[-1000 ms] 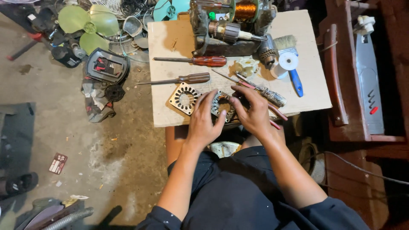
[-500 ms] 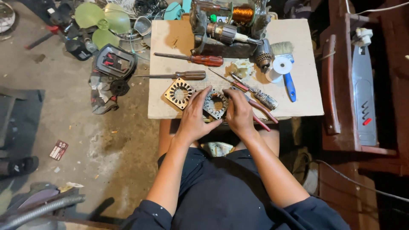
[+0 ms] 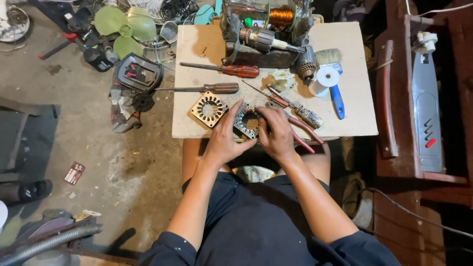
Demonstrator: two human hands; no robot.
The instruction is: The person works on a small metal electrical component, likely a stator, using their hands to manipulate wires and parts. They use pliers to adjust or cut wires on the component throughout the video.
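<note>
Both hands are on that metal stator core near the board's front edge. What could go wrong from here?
1. The stator core, held between the left hand and right hand, sits close to the board edge; a slip could drop it into the lap.
2. The red-handled pliers beside the right hand overhang the edge and may get knocked off.
3. The second stator core lies close to the left hand's fingers, so a sideways move could shove it.

Single view from the camera on my head, looking almost straight down from above my lap. My forearms enter from the near edge; my left hand (image 3: 224,135) and right hand (image 3: 277,133) sit mid-frame, fairly close. The small table (image 3: 354,118) lies far, floor (image 3: 88,162) left.
</note>
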